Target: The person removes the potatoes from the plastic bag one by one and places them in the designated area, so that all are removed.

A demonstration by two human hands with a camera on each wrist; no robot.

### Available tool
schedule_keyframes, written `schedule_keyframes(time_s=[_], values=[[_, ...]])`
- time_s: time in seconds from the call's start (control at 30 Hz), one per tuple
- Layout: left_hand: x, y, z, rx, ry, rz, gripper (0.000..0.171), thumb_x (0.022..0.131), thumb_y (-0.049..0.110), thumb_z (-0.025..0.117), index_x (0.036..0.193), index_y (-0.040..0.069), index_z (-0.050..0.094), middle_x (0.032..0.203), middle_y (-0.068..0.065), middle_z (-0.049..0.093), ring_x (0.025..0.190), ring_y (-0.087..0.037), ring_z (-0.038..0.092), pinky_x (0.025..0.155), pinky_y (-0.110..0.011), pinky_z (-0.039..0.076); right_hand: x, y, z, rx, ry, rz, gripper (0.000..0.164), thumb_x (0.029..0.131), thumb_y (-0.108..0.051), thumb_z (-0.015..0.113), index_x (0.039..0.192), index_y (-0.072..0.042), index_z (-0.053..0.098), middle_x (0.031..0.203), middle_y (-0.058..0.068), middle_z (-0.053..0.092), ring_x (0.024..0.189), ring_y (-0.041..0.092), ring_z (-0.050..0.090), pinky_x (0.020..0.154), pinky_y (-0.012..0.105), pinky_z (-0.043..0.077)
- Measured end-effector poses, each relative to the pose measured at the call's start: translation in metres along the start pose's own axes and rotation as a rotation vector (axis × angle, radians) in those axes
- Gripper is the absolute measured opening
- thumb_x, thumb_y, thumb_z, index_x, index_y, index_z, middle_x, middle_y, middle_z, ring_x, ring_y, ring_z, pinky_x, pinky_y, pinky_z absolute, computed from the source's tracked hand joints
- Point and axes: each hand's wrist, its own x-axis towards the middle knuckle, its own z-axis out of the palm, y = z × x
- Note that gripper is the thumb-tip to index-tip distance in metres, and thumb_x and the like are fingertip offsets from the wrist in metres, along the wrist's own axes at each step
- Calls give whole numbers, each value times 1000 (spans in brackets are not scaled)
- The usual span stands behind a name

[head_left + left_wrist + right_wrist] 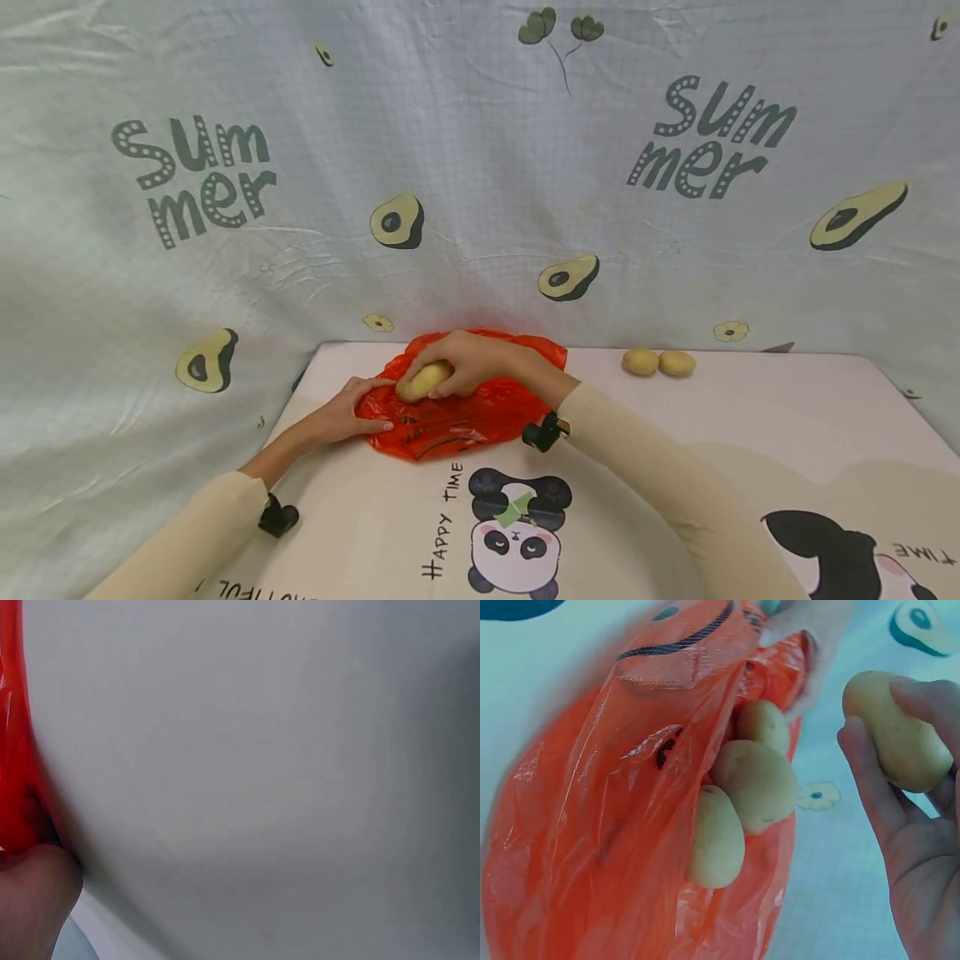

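Observation:
A red plastic bag point(480, 417) lies toward the back of the table. My left hand point(352, 411) holds the bag's left edge, its thumb and fingers on either side of the plastic. Over the bag, my right hand point(468, 362) grips a yellow potato point(423, 381). In the right wrist view that potato point(892, 735) sits between thumb and fingers, apart from the bag. At the bag's mouth show three other potatoes point(754, 784), partly covered by the plastic. The left wrist view catches only part of the left hand point(37, 900) and a strip of red bag point(11, 750).
Two more potatoes point(640, 362) sit side by side at the back edge, right of the bag. The tabletop point(750, 425) has printed pandas and lettering. Behind it hangs a pale curtain point(480, 167) with avocado prints, close to the table's back edge.

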Motion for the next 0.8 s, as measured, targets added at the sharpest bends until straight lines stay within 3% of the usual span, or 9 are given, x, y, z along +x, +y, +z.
schedule_keyframes(time_s=[0.33,0.5,0.8], values=[[2,-3,0,8,-3,-9,79,87,42,80,152,18,42,138,-17,36,136,-40,35,113,-65,30,-27,0,-4,37,143,-20,41,89,-27,80,129,-19,72,115,-7,72,91,10,60,81,23,53],[2,-5,2,12,-6,-3,79,87,42,80,152,18,42,136,-17,37,135,-40,36,112,-65,31,-36,0,-2,21,177,4,42,88,-31,81,128,-21,72,113,-9,73,92,7,62,82,22,53],[1,-5,0,17,10,21,78,87,40,80,151,16,43,136,-18,37,134,-40,37,112,-65,31,-51,-2,0,20,236,-42,43,87,-31,82,128,-20,73,111,-10,74,84,6,57,73,21,49]])
